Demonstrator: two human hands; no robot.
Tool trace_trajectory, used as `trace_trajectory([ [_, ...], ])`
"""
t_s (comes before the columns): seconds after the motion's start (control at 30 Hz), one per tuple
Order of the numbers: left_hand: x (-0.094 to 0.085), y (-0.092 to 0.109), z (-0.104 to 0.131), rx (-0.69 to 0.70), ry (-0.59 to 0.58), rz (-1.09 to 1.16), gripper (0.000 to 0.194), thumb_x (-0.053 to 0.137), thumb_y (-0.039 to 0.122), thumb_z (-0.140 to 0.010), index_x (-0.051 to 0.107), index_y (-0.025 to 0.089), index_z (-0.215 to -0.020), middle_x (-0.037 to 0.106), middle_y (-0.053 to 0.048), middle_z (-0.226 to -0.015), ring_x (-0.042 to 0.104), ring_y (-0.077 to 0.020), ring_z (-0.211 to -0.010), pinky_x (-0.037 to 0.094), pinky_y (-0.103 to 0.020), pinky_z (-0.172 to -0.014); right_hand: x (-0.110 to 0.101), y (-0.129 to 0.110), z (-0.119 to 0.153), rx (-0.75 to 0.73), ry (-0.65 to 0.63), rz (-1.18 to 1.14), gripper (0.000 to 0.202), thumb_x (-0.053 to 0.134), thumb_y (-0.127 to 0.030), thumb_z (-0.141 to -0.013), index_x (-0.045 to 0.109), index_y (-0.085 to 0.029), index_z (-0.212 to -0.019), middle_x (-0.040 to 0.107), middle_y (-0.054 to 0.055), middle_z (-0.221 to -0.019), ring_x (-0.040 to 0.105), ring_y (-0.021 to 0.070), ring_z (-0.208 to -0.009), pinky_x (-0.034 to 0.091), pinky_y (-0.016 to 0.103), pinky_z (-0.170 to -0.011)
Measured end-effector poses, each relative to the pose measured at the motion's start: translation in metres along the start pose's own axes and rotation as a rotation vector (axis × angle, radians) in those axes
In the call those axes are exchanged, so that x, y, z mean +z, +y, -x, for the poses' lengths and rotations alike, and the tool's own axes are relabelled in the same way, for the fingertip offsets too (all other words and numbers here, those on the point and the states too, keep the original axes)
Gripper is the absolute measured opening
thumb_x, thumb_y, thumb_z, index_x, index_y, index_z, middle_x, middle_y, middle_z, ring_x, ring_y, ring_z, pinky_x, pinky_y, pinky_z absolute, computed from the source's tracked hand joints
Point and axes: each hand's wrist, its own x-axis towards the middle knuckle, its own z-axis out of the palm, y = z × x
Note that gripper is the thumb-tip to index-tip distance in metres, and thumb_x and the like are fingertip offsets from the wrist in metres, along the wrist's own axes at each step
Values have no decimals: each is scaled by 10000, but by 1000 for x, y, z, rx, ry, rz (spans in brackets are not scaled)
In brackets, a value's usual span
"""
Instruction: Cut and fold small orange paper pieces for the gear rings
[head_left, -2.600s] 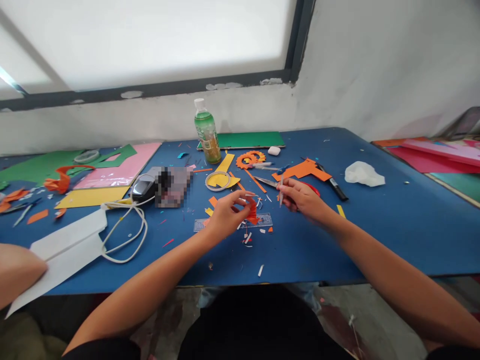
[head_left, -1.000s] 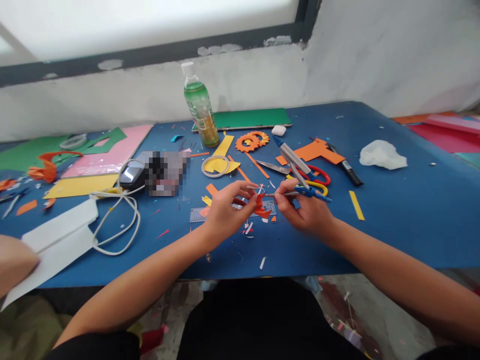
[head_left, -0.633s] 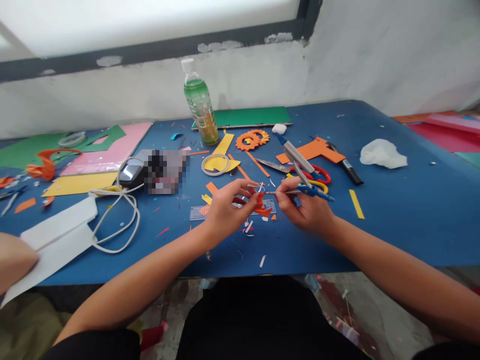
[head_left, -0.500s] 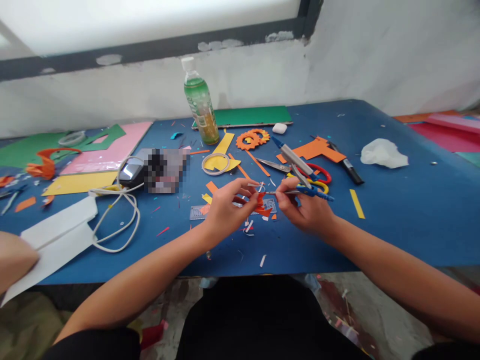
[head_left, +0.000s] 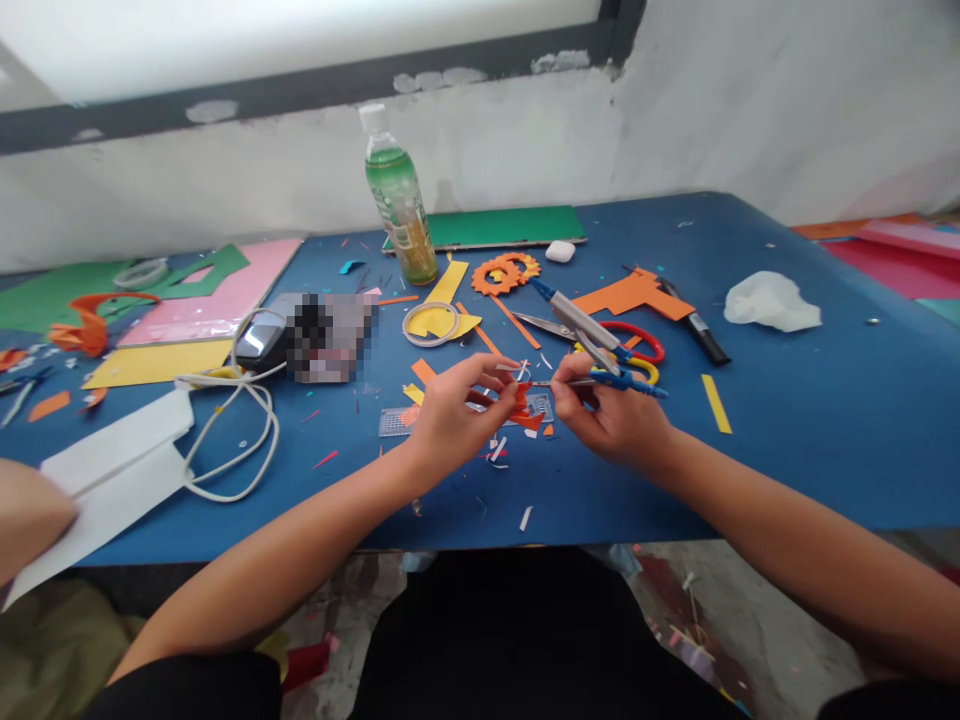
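Orange paper piece (head_left: 528,420) is pinched in the left hand (head_left: 465,412); the right hand (head_left: 619,425) grips an apparent drawing compass (head_left: 579,320), seemingly poking the paper; steady aim seems needed.

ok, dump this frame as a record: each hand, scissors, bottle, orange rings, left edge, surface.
left hand: pinching orange folded paper
right hand: holding blue-and-grey tool, thin metal tip toward the paper; contact unclear
scissors: red and yellow handles, lying beyond right hand
bottle: upright, white cap, in front of green board
toothed orange rings: two, overlapping in view
left edge: part of another person, at white paper
surface: blue table, scattered paper scraps
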Motion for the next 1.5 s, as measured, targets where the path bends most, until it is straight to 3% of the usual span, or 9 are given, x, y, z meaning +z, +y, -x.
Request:
trace_trajectory([
  [0.27,1,-2,0,-11,-7,-6,167,598,211,-756,618,172,-917,670,-11,-743,648,-99,-670,547,-161,-547,-1,-1,0,32,-16,28,116,411,-238,-815,524,-209,-816,585,27,-687,553,150,-574,439,271,-538],
  [0.43,2,-3,0,-4,0,-5,161,607,212,-755,619,158,-906,664,-11,-726,652,-96,-661,551,-148,-549,-1,-1,-1,-29,23,62,90,422,-214,-816,509,-202,-798,565,15,-658,537,133,-534,435,254,-517],
  [0.67,2,-3,0,24,3,-10,142,606,219,-763,613,160,-892,665,-8,-712,660,-99,-645,558,-152,-532,2,-1,-2,-27,76,-105,44,448,-165,-808,455,-206,-822,553,-21,-674,516,84,-468,415,198,-445],
  [1.07,3,-6,1,49,-4,11,133,607,188,-765,608,162,-896,670,-9,-726,664,-91,-645,563,-137,-550,5,3,1,116,-2,-297,6,455,-191,-848,458,-189,-844,515,-42,-619,531,81,-476,430,187,-455],
  [1.27,3,-3,2,63,-17,28,133,603,155,-754,607,150,-886,666,-14,-713,666,-97,-644,570,-148,-562,7,1,2,104,-71,-349,25,453,-189,-850,440,-197,-831,479,-58,-582,517,77,-464,409,183,-439],
  [1.5,1,-3,0,80,35,0,116,612,181,-765,614,159,-879,664,-4,-721,659,-87,-653,566,-138,-553,3,0,-1,168,58,-323,31,466,-190,-830,466,-191,-799,491,-45,-591,517,85,-469,417,195,-442],
])
